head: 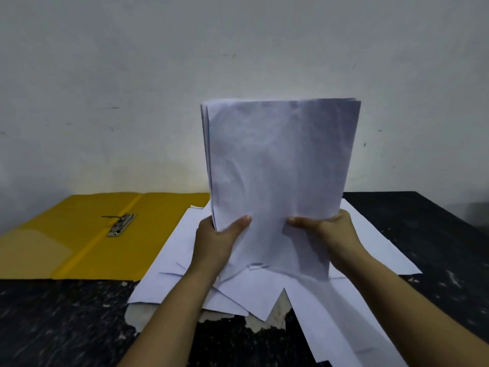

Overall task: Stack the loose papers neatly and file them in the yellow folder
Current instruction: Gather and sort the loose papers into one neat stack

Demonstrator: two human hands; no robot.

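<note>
I hold a stack of white papers (280, 165) upright in the middle of the view, its lower edge down among the sheets on the table. My left hand (215, 241) grips its lower left edge, thumb on the front. My right hand (330, 233) grips the lower right edge the same way. More loose white sheets (169, 274) lie spread beneath and around the stack. The yellow folder (66, 239) lies open flat on the left, with a metal clip (121, 225) near its spine.
A dark speckled table (436, 247) carries everything; its front edge is chipped pale below the sheets (148, 316). A plain grey-white wall (158, 88) stands close behind the table.
</note>
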